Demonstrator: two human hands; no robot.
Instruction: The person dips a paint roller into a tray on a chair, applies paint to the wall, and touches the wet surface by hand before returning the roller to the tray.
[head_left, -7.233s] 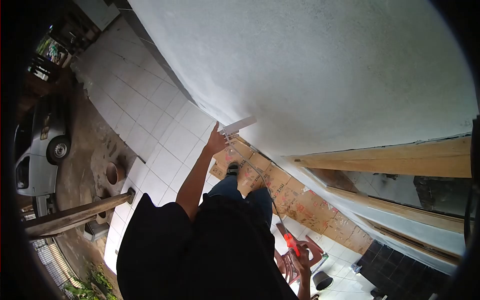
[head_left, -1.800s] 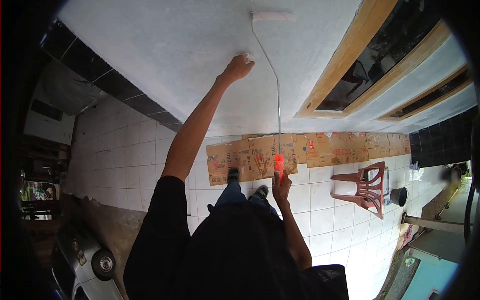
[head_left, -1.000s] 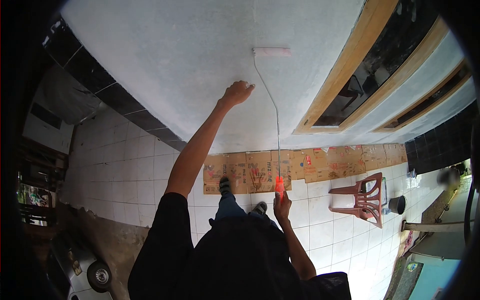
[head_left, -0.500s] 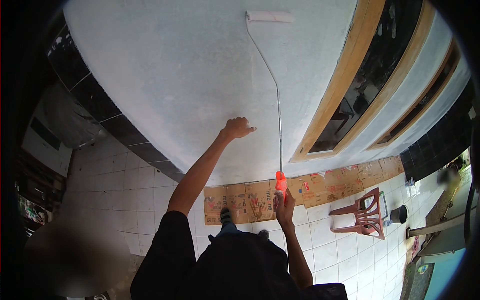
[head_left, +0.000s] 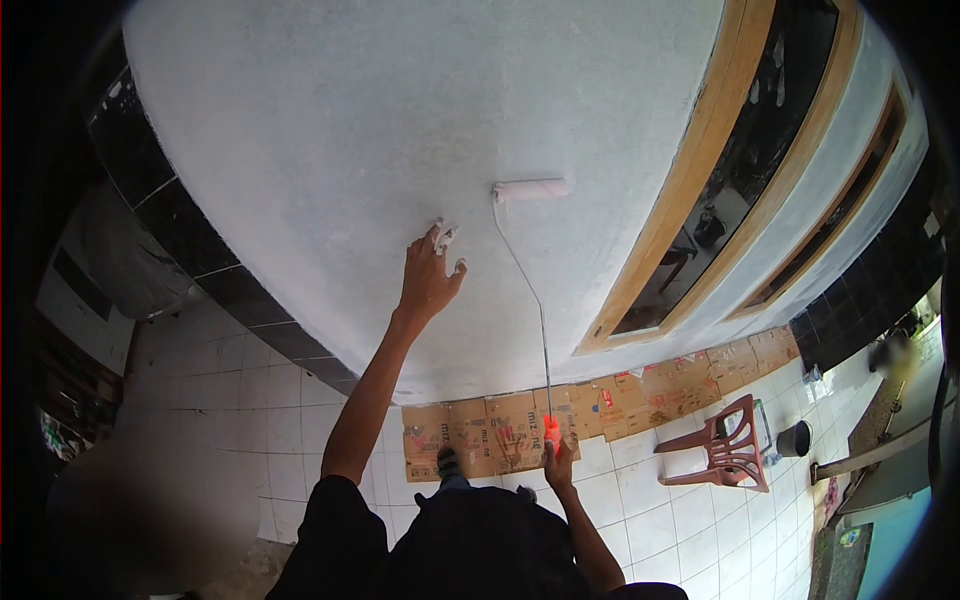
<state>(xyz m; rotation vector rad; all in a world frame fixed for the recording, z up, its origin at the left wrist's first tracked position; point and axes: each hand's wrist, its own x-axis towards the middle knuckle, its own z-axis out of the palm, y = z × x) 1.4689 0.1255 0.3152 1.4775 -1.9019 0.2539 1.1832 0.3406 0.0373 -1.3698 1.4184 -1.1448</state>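
right hand (head_left: 556,466) has its grip closed round the orange handle (head_left: 551,433) of a long thin-rod paint roller, down low by the flattened brown cardboard sheets (head_left: 600,410) laid along the foot of the wall on the white tiled floor (head_left: 650,510). the white fuzzy roller sleeve (head_left: 530,190) is up at the far end of the rod, lying flat against the rough white painted wall (head_left: 350,130), roughly level. left hand (head_left: 428,280) is reaching up with the arm stretched out, fingers spread open and paint-smeared at the tips, pressed on the wall just beside the sleeve, not holding anything. wooden window frame (head_left: 690,170) with dark glass runs along to the right of the roller. reddish-brown plastic chair (head_left: 722,450) lies tipped over on the tiles, small dark bucket (head_left: 794,438) right next to it
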